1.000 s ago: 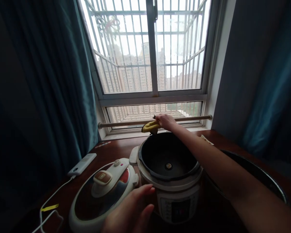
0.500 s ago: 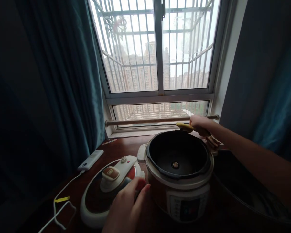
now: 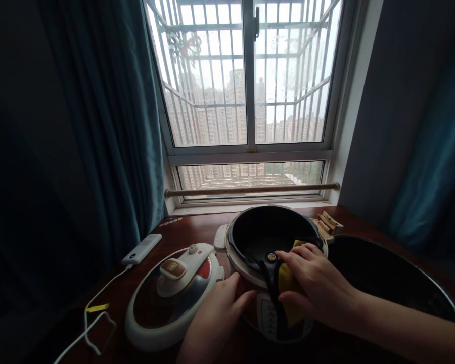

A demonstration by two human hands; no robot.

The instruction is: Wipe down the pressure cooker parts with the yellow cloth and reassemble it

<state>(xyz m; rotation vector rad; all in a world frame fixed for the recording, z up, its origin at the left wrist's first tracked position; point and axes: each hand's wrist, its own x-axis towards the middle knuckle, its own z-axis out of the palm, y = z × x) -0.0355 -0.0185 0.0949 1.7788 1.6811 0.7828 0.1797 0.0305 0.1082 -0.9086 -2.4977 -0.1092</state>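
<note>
A pressure cooker (image 3: 246, 273) stands on the dark red table with its black inner pot (image 3: 250, 227) uncovered. My right hand (image 3: 311, 278) grips a yellow and black cloth (image 3: 288, 288) over the pot's front right rim; part of the cloth hangs down over the control panel. At the cooker's front left side is my left hand (image 3: 222, 313), thumb and fingers apart, with nothing visible in it. The cooker's lid (image 3: 151, 338) lies left of the cooker, brown handle (image 3: 173, 269) up.
A large black pan (image 3: 387, 273) sits to the right of the cooker. A white power bank (image 3: 142, 250) with a white cable (image 3: 109, 284) and yellow tag (image 3: 97, 307) lies at left. Behind are the barred window and a horizontal rod (image 3: 250, 190); blue curtains (image 3: 109, 126) hang at the sides.
My right hand has come from behind the cooker to its front right rim, bringing the cloth along. My left hand has shifted slightly right.
</note>
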